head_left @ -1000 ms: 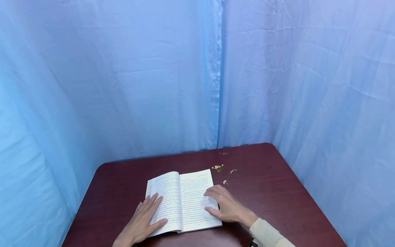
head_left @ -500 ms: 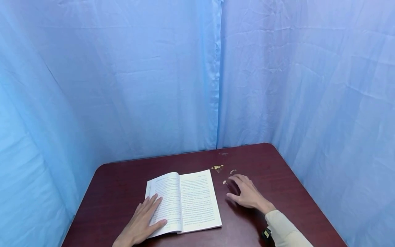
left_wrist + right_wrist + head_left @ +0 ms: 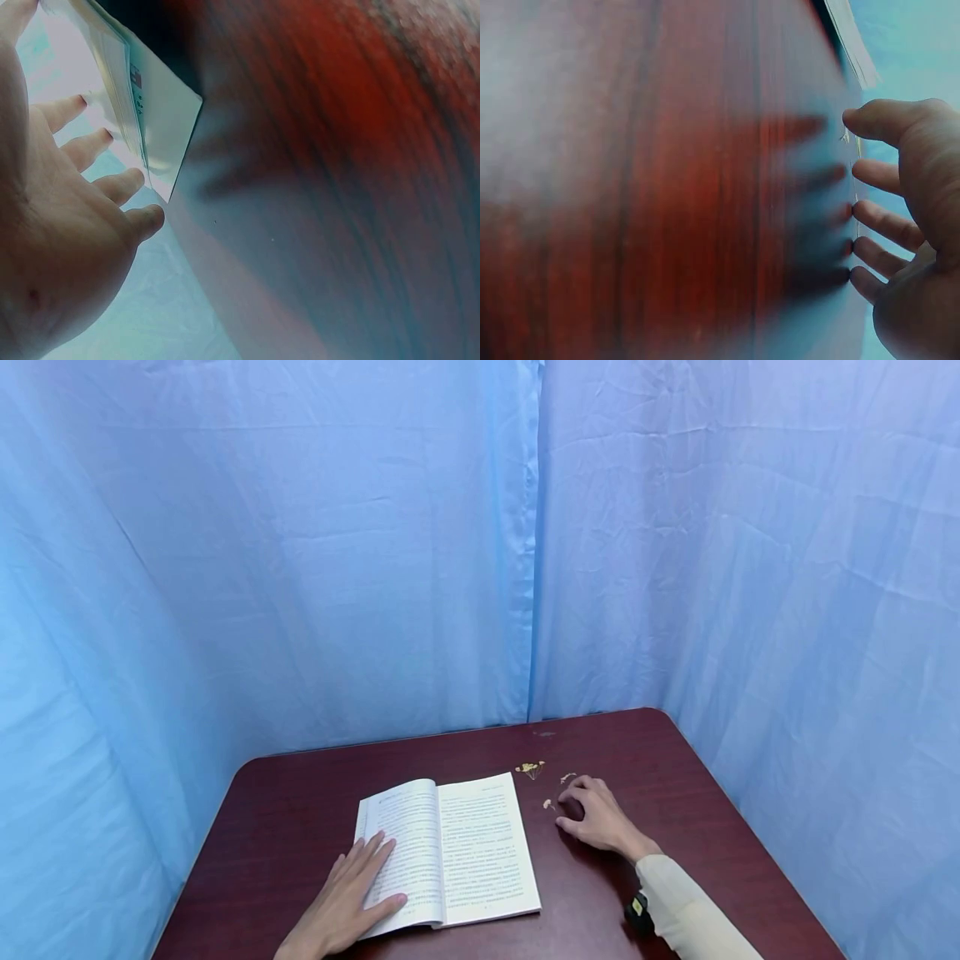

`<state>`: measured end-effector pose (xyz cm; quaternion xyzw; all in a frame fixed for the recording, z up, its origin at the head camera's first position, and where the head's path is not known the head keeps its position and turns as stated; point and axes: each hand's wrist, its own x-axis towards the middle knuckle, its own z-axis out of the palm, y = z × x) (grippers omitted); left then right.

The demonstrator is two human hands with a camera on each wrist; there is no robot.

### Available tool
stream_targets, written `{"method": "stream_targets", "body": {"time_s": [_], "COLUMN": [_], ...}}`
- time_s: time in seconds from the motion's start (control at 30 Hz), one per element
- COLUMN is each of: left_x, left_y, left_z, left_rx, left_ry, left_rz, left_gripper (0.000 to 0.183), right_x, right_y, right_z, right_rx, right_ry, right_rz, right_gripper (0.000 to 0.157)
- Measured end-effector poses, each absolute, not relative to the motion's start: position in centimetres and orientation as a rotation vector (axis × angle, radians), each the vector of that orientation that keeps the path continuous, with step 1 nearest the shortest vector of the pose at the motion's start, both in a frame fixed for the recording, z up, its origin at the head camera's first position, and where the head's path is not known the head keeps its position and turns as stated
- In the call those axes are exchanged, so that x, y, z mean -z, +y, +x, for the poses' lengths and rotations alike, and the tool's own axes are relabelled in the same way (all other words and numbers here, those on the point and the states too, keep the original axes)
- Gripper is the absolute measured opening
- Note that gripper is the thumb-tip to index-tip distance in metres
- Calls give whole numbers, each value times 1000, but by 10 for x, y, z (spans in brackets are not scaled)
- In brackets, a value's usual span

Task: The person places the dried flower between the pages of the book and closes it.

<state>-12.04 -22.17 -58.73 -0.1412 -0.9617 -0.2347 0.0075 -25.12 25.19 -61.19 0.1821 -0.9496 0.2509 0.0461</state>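
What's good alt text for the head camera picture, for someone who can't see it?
A person's left hand rests on the left side of an open book, and their right hand is close to small pale flower-like sprigs on a dark red table. Blue curtains hang behind.

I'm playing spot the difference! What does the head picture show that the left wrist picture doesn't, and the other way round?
Only the head view: the right hand, the yellow sprig and the paler sprigs.
Only the left wrist view: the palm side of the left hand and a small red mark on the book.
Both: the left hand, the book, the table and blue curtain.
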Motion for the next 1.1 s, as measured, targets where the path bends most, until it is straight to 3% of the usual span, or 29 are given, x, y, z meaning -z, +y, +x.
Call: {"method": "stream_targets", "body": {"time_s": [0.43, 0.67, 1.1], "left_x": [588, 589, 589], "left_y": [-221, -222, -221], "left_z": [-122, -122, -122], "left_rx": [732, 729, 725], "left_ry": [-3030, -3020, -3010], "left_rz": [-428, -429, -431], "left_gripper": [89, 88, 88], "right_x": [609, 609, 608], "right_y": [246, 245, 245], "right_z": [-262, -262, -261], "right_rx": [-738, -747, -725], "right_ry": [-2860, -2874, -2848], "right_rz": [614, 611, 634], "right_gripper": [7, 17, 21]}}
